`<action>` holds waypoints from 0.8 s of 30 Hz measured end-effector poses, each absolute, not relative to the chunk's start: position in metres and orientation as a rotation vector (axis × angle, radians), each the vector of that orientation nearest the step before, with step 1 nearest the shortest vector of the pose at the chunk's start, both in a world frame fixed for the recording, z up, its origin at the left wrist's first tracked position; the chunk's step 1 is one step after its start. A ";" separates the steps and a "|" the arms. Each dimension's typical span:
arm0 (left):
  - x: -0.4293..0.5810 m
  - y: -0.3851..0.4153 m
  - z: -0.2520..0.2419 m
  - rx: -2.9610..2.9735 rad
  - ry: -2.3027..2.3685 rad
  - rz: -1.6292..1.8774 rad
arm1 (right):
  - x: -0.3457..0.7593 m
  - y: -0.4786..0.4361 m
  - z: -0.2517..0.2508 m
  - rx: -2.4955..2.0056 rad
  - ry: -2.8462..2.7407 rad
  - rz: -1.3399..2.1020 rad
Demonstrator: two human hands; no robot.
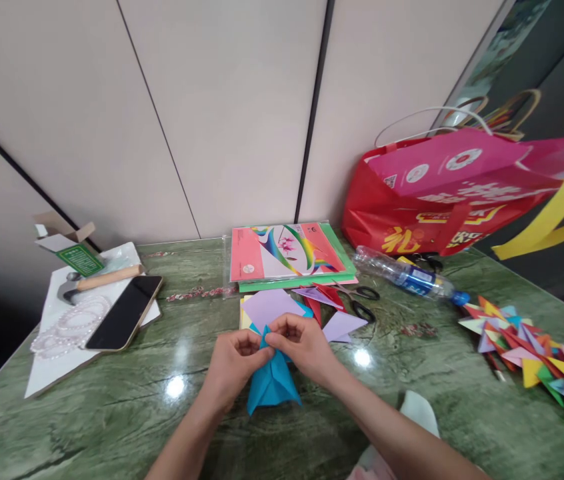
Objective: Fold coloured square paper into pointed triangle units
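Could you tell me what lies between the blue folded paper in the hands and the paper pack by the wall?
In the head view, loose sheets, lilac on top, lie between the blue folded paper and the paper pack.

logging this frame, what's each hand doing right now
Left hand: closed, pinching the folded blue paper piece.
Right hand: closed, pinching the same paper's top.

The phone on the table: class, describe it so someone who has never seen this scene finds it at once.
Start at the green marble table, then the white board at its left end. The phone lies on that board beside bead bracelets and a hammer; it alone is a flat, dark, glossy rectangle.
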State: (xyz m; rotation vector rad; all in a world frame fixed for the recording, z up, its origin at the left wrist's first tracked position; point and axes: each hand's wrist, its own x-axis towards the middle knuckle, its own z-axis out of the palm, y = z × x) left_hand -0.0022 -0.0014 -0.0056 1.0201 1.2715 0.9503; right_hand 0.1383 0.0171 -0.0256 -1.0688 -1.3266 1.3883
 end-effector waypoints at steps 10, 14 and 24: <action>-0.001 -0.002 -0.008 1.023 1.265 0.940 | 0.139 0.020 -0.023 -1.097 -1.366 1.409; 0.001 -0.004 -0.007 1.019 1.235 0.909 | 0.137 0.016 -0.024 -1.132 -1.406 1.280; -0.004 0.000 -0.014 0.973 1.277 1.078 | 0.137 0.019 -0.025 -1.078 -1.381 1.383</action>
